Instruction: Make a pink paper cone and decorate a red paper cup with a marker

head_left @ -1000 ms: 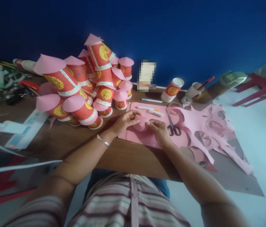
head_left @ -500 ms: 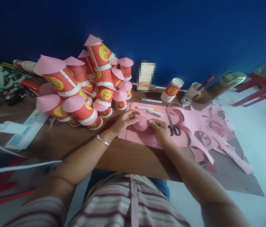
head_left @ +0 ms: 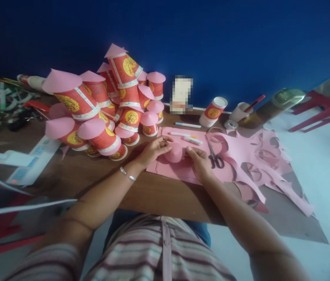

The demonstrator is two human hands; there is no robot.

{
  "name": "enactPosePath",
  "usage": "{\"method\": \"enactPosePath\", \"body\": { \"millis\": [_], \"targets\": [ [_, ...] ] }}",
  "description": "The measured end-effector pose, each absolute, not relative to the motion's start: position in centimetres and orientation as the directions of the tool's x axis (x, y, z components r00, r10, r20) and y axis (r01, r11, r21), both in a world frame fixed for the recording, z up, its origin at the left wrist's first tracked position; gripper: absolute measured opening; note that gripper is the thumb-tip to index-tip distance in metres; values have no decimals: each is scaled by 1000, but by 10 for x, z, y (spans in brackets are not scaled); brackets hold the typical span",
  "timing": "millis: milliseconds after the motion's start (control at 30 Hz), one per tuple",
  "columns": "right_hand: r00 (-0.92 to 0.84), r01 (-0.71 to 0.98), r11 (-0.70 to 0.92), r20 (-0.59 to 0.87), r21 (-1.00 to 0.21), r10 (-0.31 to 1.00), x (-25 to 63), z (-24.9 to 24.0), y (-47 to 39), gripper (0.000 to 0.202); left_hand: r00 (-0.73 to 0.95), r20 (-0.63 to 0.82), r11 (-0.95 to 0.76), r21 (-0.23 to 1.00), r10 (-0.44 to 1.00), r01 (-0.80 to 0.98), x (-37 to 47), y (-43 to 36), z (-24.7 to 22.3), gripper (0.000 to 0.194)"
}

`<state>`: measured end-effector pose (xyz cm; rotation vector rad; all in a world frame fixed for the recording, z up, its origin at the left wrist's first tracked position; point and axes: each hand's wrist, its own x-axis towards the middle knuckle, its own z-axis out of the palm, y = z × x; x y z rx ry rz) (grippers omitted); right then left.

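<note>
A small pink paper cone (head_left: pixel 174 152) is held above pink paper sheets (head_left: pixel 165 168). My left hand (head_left: pixel 155 149) grips the cone's left edge between thumb and fingers. Just right of the cone is my right hand (head_left: pixel 197 158), its thumb and forefinger pinched together; whether anything small is between them I cannot make out. An orange-capped pen (head_left: pixel 182 134) and a white glue tube (head_left: pixel 193 140) lie on the sheets behind the cone. Black-handled scissors (head_left: pixel 216 161) rest beside my right hand.
Red cups with pink cone tops (head_left: pixel 99 134) are piled at the left, near a power strip (head_left: pixel 34 162). Cut pink scraps (head_left: pixel 258 156) spread at the right. Behind stand a red and white cup (head_left: pixel 214 111), a pen holder cup (head_left: pixel 239 112) and a leaning bottle (head_left: pixel 266 109).
My right hand has moved slightly right, away from the cone, and a small gap now shows between them. My left hand stays at the cone's left edge.
</note>
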<state>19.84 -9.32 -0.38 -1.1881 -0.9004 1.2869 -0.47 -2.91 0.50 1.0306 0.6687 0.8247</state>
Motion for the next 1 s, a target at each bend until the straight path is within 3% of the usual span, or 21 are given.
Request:
{"method": "enactPosePath", "body": {
  "millis": [433,733,1000],
  "targets": [
    [122,-221,-111,-140,-969,983,199,-1,-92,47,463,-90,236,933,882,-270,-4,-29,8,43],
    [143,-335,-137,-193,-932,971,196,-4,-90,50,456,-76,221,936,887,-274,-5,-29,9,44],
    [129,-300,-144,-190,-943,973,197,-4,-90,51,456,-86,224,940,886,-258,-4,-29,9,45]
  ]
}}
